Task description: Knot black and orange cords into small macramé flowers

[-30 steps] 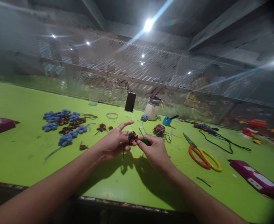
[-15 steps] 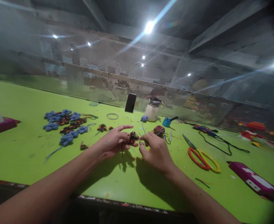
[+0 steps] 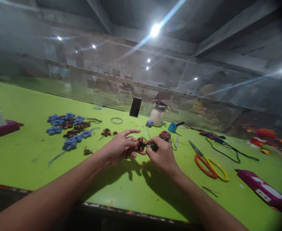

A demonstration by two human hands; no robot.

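Head view. Perforated screen (image 3: 136,78) along the back, probably for closing off the far edge. Green table (image 3: 131,197) in front, presumably for keeping everything at arm's reach. Blue and dark mixed yarn flowers (image 3: 70,143) beyond left forearm, bunched and partly overlapping, likely for leaving the middle free to work in. Left hand (image 3: 121,145) raised near centre, grasping between thumb and lower fingers, one finger stretched straight out, probably to stay clear of the fiddly spot. Right hand (image 3: 162,154) just beside, fingers curled in a close grip, likely for fine control. Magenta unit (image 3: 261,189) near right edge, out of both forearms' way. Scissors (image 3: 202,156) right of right hand, handles toward near edge, presumably for quick pickup. Pale jar (image 3: 157,117) by the screen, away from elbows. Dark phone-like slab (image 3: 135,107) propped near upright, perhaps for easy viewing. Yarn ball (image 3: 165,135) just past right hand. Small flower (image 3: 140,144) between both hands, pinched in left, apparently for steadying. Green-handled tool (image 3: 153,146) inside right-hand grip, mostly hidden; tip contact with flower unclear. Thread clippings (image 3: 210,191) below scissors.
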